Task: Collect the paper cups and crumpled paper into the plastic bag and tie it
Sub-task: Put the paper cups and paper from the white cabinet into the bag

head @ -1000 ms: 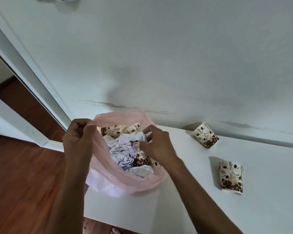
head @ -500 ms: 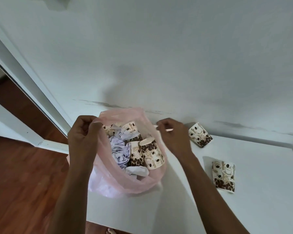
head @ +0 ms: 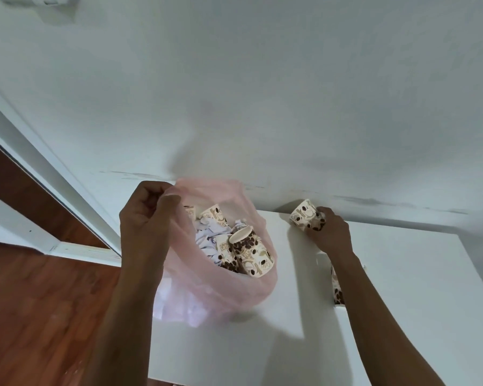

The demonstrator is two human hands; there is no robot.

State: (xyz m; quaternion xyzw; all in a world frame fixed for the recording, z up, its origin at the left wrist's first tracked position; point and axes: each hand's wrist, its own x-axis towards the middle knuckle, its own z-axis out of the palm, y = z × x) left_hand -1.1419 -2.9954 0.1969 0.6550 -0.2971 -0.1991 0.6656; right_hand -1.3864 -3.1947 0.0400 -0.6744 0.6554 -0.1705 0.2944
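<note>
Left hand (head: 148,218) grip pinching plastic bag (head: 229,291) rim, right hand (head: 328,236) grip curled round paper cup (head: 304,215)

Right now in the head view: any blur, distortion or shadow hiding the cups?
Head view: mostly sharp, with slight softness at the right hand gripping the cup by the wall; wide-angle bending curves the door frame; soft arm shadows fall on the white table; the right forearm hides most of the second cup; no glare.

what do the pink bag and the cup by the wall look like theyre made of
Pink bag: thin, slightly glossy plastic film, seemingly; translucent, contents show through, wrinkled.
Cup under the right hand: printed paper, matte, with a coffee-bean pattern; probably coated, though that cannot be told.
</note>
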